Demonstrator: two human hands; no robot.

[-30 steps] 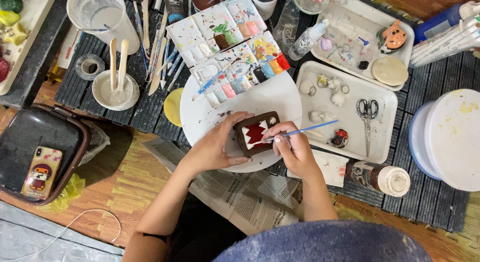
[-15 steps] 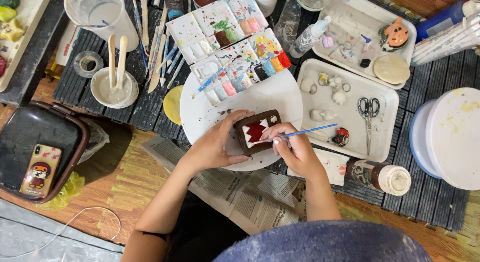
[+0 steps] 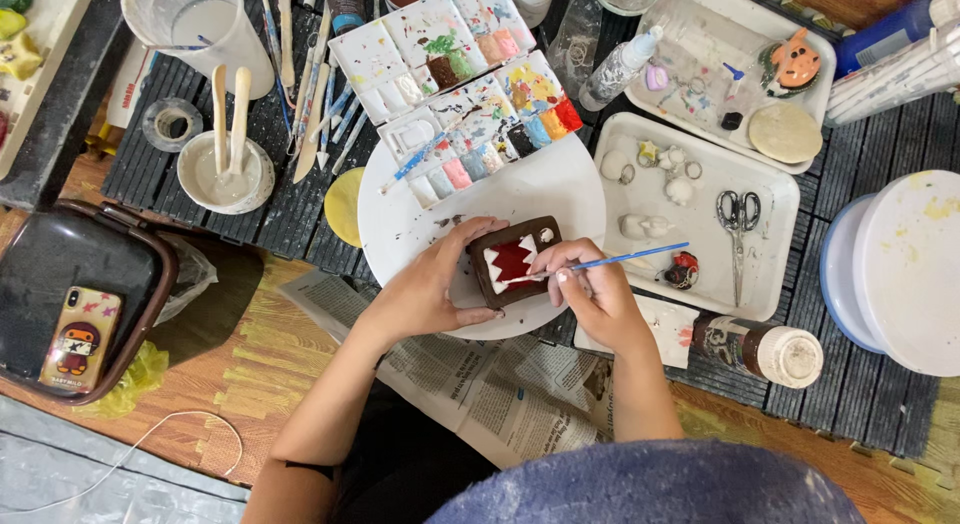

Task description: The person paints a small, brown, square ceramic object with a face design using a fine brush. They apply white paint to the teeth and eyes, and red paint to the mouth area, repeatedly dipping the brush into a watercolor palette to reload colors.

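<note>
My left hand (image 3: 432, 284) grips a small brown clay block (image 3: 516, 259) with a red mouth and white teeth, holding it over a round white plate (image 3: 420, 209). My right hand (image 3: 590, 289) pinches a thin blue-handled paintbrush (image 3: 625, 259), its tip touching the red mouth of the block. Just beyond the plate lie two paint palettes (image 3: 455, 74) with many coloured wells.
A white tray (image 3: 690, 224) with scissors (image 3: 738, 219) and small clay pieces sits right of the plate. A brown paint bottle (image 3: 755, 346) lies near my right wrist. Brushes, a water cup (image 3: 195, 24), a bowl (image 3: 222, 174) and a phone (image 3: 78, 339) on a dark case are at left. Newspaper (image 3: 500, 384) lies below.
The brown block and both hands have shifted slightly; the brush tip stays on the red mouth with small stroke movements.
</note>
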